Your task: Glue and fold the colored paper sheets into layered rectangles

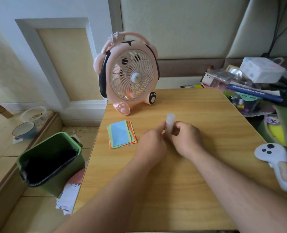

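A small stack of colored paper sheets (121,135) lies flat on the wooden table (189,182), left of my hands; a light blue sheet is on top, with green and orange edges showing beneath. A white glue stick (170,122) stands upright between my hands, its capped end pointing up. My right hand (187,138) is wrapped around its lower body. My left hand (153,142) touches the stick's base with its fingertips. The bottom of the stick is hidden by my fingers.
A pink animal-shaped fan (129,74) stands at the table's back left. A green bin (50,160) with a black liner sits on the floor to the left. A white controller (277,163) lies at the right edge, clutter (250,84) beyond it.
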